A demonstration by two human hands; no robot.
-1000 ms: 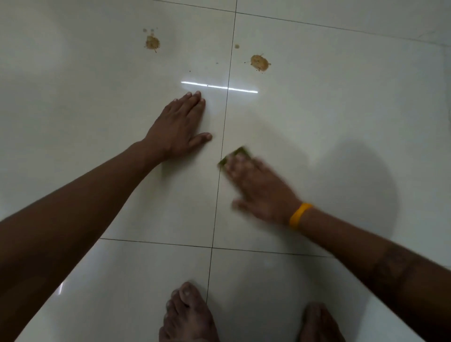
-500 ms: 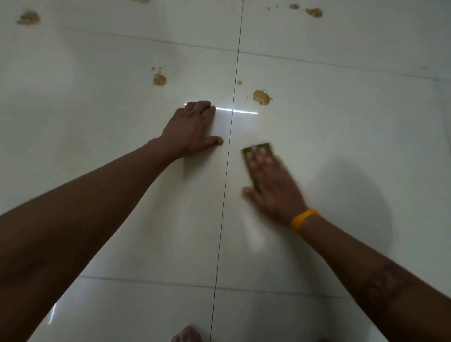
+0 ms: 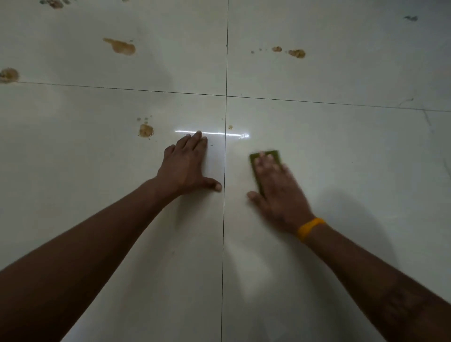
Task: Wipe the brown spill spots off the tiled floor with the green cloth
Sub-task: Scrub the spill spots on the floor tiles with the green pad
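The green cloth [image 3: 255,170] lies flat on the pale tiled floor [image 3: 341,151], just right of the vertical grout line. My right hand [image 3: 278,192], blurred by motion, presses straight fingers on the cloth. My left hand [image 3: 186,166] rests flat on the tile left of the line, fingers spread. A brown spot [image 3: 146,130] sits a little left of my left fingertips. A tiny brown dot [image 3: 230,127] lies by the grout line. Farther off are a brown smear [image 3: 120,46], a pair of spots [image 3: 296,53] and a spot at the left edge [image 3: 9,74].
A bright strip of reflected light [image 3: 212,133] crosses the grout line at my left fingertips. More stains [image 3: 55,3] show at the top left edge, and a small dark mark [image 3: 411,17] at the top right. My right wrist wears a yellow band [image 3: 311,228].
My right hand slid the cloth forward and rightward, over where a brown spot lay; that spot no longer shows. The view tilted forward, my feet left it and farther spots appeared. My left hand stayed planted.
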